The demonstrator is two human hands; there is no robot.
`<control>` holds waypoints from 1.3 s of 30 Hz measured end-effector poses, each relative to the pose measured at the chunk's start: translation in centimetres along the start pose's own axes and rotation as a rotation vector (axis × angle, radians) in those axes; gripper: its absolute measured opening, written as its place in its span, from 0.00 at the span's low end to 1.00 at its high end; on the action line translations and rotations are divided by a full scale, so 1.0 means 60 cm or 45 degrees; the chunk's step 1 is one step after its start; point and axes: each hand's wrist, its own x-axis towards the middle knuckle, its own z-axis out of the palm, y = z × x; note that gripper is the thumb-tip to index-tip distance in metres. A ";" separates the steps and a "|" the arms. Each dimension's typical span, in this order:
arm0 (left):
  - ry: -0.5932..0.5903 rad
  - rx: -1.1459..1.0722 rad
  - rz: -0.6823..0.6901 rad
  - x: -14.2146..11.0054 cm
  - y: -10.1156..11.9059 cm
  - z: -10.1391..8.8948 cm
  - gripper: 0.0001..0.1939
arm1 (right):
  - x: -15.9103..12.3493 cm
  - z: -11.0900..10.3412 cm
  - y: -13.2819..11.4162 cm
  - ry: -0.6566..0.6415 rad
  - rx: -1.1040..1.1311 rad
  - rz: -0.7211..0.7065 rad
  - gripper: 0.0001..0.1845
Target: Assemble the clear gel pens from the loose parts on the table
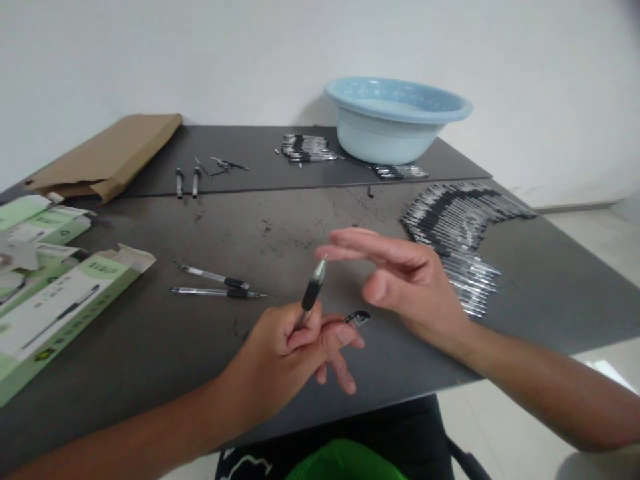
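My left hand (300, 347) is closed around a gel pen (311, 291), whose black grip and bare metal tip point upward. A small black-and-clear piece (357, 318), perhaps a pen cap, sticks out between the fingers of the same hand. My right hand (407, 273) is open, its fingers stretched out to the left and the thumb apart. Its fingertips are beside the pen's tip; whether they touch it I cannot tell. Two uncapped pens (220, 293) lie on the table to the left of my hands.
A dense row of pens (450, 220) lies at right. Farther back are a pen bundle (306, 147), a blue basin (395, 120) and several loose pen parts (223, 165). Green-and-white boxes (70, 307) and a brown paper bag (110, 150) occupy the left of the grey table (165, 347).
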 end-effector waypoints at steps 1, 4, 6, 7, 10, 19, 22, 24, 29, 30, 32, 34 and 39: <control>0.042 -0.033 0.042 0.000 0.001 -0.002 0.25 | 0.001 -0.005 0.003 -0.029 0.006 -0.004 0.22; 0.150 -0.048 0.159 -0.002 0.005 -0.010 0.29 | 0.003 -0.012 0.009 -0.122 -0.057 -0.010 0.24; 0.206 -0.004 0.224 -0.003 0.005 -0.016 0.28 | 0.003 -0.009 0.013 -0.141 -0.067 0.056 0.21; 0.232 0.023 0.243 -0.003 0.005 -0.018 0.28 | 0.002 -0.005 0.014 -0.132 -0.051 0.092 0.19; 0.277 0.070 0.255 -0.002 0.006 -0.022 0.29 | 0.000 0.006 0.015 -0.096 0.013 0.152 0.13; -0.013 -0.218 0.054 -0.017 -0.017 -0.022 0.31 | 0.010 -0.005 0.017 0.144 0.243 0.279 0.09; -0.127 -0.172 -0.024 -0.030 -0.059 -0.035 0.34 | 0.010 -0.009 0.016 0.170 0.384 0.238 0.09; -0.156 -0.142 -0.033 -0.032 -0.081 -0.043 0.35 | 0.008 -0.008 0.013 0.157 0.395 0.208 0.09; -0.094 -0.030 -0.016 -0.034 -0.084 -0.043 0.34 | 0.003 -0.004 0.004 0.158 0.398 0.168 0.08; -0.062 -0.010 -0.007 -0.036 -0.081 -0.042 0.33 | 0.003 -0.003 0.003 0.159 0.402 0.163 0.08; -0.048 0.028 -0.004 -0.039 -0.074 -0.039 0.33 | 0.004 -0.003 0.001 0.162 0.399 0.158 0.07; -0.054 0.062 0.007 -0.041 -0.070 -0.037 0.33 | 0.003 -0.004 -0.001 0.158 0.390 0.161 0.07; -0.020 0.126 0.012 -0.043 -0.069 -0.035 0.34 | 0.001 -0.006 -0.003 0.125 0.366 0.187 0.08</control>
